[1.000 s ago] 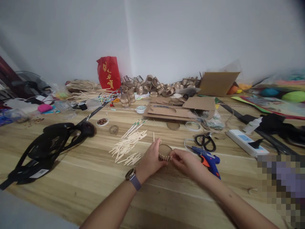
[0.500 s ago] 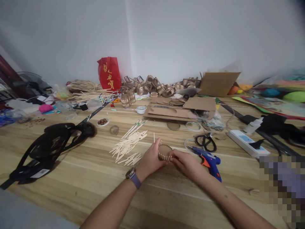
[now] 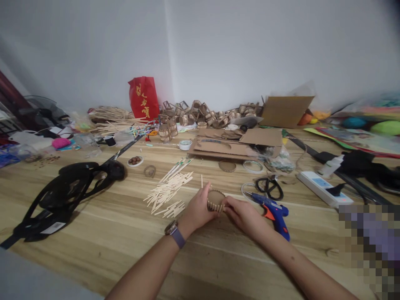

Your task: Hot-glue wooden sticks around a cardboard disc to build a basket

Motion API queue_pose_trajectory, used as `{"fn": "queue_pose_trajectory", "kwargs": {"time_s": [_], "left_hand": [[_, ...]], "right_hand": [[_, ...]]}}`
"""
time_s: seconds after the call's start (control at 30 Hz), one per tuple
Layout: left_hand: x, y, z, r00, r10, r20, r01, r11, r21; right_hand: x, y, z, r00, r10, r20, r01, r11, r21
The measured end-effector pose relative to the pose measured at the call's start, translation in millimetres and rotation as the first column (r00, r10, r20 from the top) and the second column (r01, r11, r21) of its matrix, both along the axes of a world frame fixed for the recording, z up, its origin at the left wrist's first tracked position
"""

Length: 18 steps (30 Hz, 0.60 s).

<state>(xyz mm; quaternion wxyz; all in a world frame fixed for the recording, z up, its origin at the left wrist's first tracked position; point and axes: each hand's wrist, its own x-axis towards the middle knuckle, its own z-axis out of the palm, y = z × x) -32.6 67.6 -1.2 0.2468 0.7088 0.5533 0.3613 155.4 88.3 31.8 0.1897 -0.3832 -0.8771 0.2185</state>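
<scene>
Between my hands is a small round cardboard piece [image 3: 216,197] with short wooden sticks set along its near edge. My left hand [image 3: 197,208], with a watch on the wrist, curls around its left side. The fingers of my right hand [image 3: 239,210] pinch its right edge, partly hiding it; whether a separate stick is in that pinch, I cannot tell. To the left lies a loose heap of cut wooden sticks [image 3: 170,189]. One lone stick [image 3: 201,180] shows just beyond my left fingertips. A blue glue gun [image 3: 275,210] with an orange trigger rests right of my right hand.
Black scissors [image 3: 271,187] and a white power strip [image 3: 325,189] lie to the right. Cardboard sheets [image 3: 218,148] are further back, before a pile of small stick baskets [image 3: 203,112]. A black strapped item [image 3: 62,196] and a dish of brown beads [image 3: 135,161] are at left.
Both hands keep their hold on the round piece with almost no movement. The whole view has shifted very slightly.
</scene>
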Motion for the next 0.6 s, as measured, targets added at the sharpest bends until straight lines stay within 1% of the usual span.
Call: {"fn": "queue_pose_trajectory", "kwargs": {"time_s": [0.27, 0.6], "left_hand": [[0.6, -0.9, 2.4, 1.000, 0.001, -0.009, -0.001, 1.000, 0.004], [1.9, -3.2, 8.0, 1.000, 0.014, -0.026, -0.014, 1.000, -0.017]], "right_hand": [[1.1, 0.9, -6.2, 1.000, -0.010, 0.018, 0.010, 1.000, 0.000], [-0.4, 0.1, -3.5, 1.000, -0.024, 0.009, 0.025, 1.000, -0.006]]}}
